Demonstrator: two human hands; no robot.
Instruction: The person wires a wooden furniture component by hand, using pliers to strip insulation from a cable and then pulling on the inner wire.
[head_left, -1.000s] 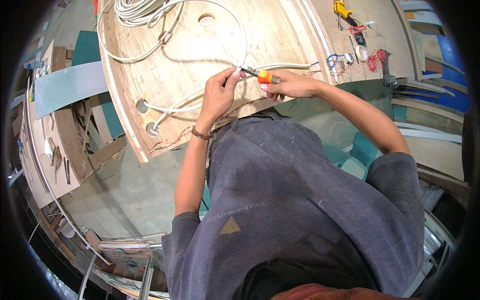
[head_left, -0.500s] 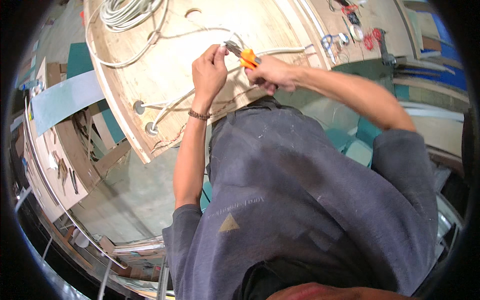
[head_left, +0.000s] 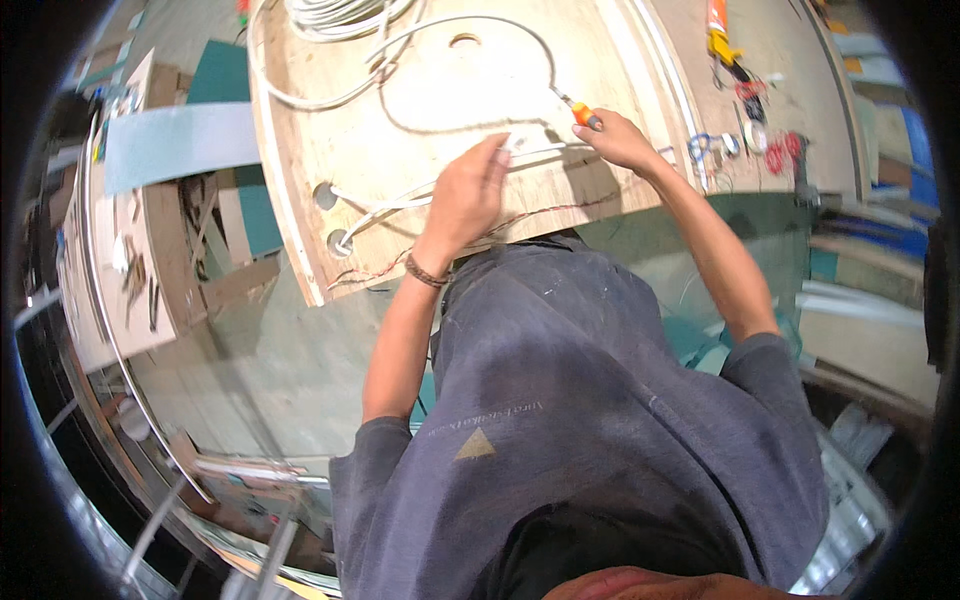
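My right hand (head_left: 622, 140) is closed round a pair of pliers (head_left: 586, 117) with orange and black handles, above the right part of a pale plywood panel (head_left: 430, 100). The pliers' jaws meet the end of a white cable (head_left: 549, 58) that arches over from a coil at the far edge. My left hand (head_left: 470, 195), slightly smeared by motion, is over the middle of the panel with its fingers drawn together. A small whitish bit shows at its fingertips, too blurred to name. Just beyond and beneath that hand run other white cables (head_left: 400, 203).
White cables come out of two round holes (head_left: 340, 243) at the panel's near left. A twisted red and dark wire (head_left: 545, 212) lies along the near edge. Right of the panel are tape rolls (head_left: 755, 135), red wire (head_left: 778, 155) and an orange-yellow tool (head_left: 718, 35).
The pliers in my right hand have moved right, away from my left hand, and the cable end is now at their jaws. The view has shifted, so the panel appears further right.
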